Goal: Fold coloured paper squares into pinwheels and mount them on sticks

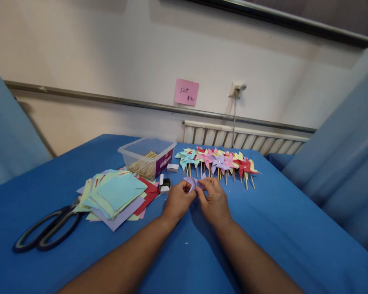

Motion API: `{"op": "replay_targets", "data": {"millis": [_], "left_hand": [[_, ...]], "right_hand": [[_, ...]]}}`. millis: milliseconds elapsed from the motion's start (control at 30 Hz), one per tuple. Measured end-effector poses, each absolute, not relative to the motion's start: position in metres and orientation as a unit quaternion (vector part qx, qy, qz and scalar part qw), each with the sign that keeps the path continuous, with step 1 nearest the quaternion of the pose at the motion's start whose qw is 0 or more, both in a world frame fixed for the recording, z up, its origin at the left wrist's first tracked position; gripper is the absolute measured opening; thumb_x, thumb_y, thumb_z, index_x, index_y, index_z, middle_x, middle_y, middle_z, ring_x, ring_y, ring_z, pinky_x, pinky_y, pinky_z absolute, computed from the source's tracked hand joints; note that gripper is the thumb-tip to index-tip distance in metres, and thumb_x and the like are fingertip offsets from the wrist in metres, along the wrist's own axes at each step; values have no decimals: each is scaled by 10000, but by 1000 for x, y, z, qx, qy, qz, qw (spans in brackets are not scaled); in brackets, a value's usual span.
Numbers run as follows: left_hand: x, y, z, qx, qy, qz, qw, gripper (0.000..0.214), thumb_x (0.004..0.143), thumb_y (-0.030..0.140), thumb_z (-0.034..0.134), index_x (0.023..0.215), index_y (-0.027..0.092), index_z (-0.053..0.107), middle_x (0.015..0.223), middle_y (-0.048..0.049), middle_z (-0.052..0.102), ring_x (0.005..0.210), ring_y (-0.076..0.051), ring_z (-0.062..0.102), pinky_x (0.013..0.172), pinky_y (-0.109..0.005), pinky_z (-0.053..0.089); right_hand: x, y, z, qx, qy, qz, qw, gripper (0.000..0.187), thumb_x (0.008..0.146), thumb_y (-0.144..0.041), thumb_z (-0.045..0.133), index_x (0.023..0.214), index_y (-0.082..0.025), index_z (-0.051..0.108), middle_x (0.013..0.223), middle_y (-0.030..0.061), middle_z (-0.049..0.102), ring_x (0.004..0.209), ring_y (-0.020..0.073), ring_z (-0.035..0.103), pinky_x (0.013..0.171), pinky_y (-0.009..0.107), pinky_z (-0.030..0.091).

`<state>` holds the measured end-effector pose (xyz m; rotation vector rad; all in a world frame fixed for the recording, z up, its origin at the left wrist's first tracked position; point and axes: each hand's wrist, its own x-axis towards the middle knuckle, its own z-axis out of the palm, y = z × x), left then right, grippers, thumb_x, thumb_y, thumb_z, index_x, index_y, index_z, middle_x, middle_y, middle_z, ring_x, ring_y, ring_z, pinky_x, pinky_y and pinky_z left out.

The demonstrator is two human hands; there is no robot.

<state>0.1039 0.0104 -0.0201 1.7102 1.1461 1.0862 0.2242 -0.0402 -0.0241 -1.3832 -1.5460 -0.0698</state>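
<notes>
Between my two hands, above the blue cloth, is a small purple paper pinwheel (pixel 191 182) with folded blades. My left hand (pixel 178 200) pinches its left side, fingers closed on the paper. From the right, my right hand (pixel 214 200) grips the same pinwheel between thumb and fingers. The pinwheel's centre is partly covered by my fingertips, and no stick shows on it. Just left of my left hand stands a small open box (pixel 164 184) with dark little pieces in it. Finished-looking pinwheels (pixel 221 162) on wooden sticks lie in a row behind my hands.
A stack of coloured paper squares (pixel 119 194) lies left, with large black-handled scissors (pixel 53 226) partly under it. Behind are a clear plastic tub (pixel 141 148) of wooden sticks and a small white box (pixel 172 168). A radiator (pixel 245 139) is along the wall.
</notes>
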Motion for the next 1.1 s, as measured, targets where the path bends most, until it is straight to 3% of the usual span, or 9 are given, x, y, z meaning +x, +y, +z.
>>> {"op": "replay_targets", "data": {"millis": [333, 600, 767, 900, 1100], "left_hand": [[106, 4, -15, 684, 450, 425, 386, 65, 680, 223, 602, 631, 181, 604, 577, 32, 580, 535, -125, 490, 535, -239, 353], [105, 4, -14, 687, 455, 422, 377, 59, 672, 239, 611, 663, 181, 617, 616, 25, 614, 562, -133, 519, 555, -248, 363], [104, 4, -13, 696, 448, 419, 373, 58, 673, 232, 591, 673, 181, 620, 620, 23, 605, 577, -137, 515, 561, -251, 356], [105, 2, -15, 713, 452, 404, 352, 92, 686, 262, 596, 637, 184, 606, 580, 30, 567, 554, -132, 479, 549, -253, 333], [107, 3, -17, 671, 439, 429, 416, 101, 658, 264, 613, 617, 179, 578, 575, 42, 539, 558, -119, 469, 550, -240, 351]], "right_hand": [[227, -38, -26, -584, -644, -43, 492, 257, 860, -211, 540, 1080, -167, 666, 1012, 116, 622, 950, 214, 603, 862, 357, 510], [224, -41, -23, -586, -646, -40, 487, 140, 864, -207, 546, 912, -177, 675, 913, 85, 640, 874, 195, 606, 822, 329, 505], [223, -43, -19, -593, -634, -51, 494, 190, 857, -252, 569, 1006, -157, 640, 981, 107, 637, 940, 216, 596, 860, 359, 491], [224, -42, -21, -588, -643, -54, 488, 177, 869, -225, 526, 968, -176, 664, 951, 96, 644, 913, 212, 599, 842, 355, 497], [223, -43, -20, -593, -655, -68, 463, 276, 881, -213, 496, 1109, -162, 643, 1037, 122, 627, 984, 230, 587, 876, 380, 484]]}}
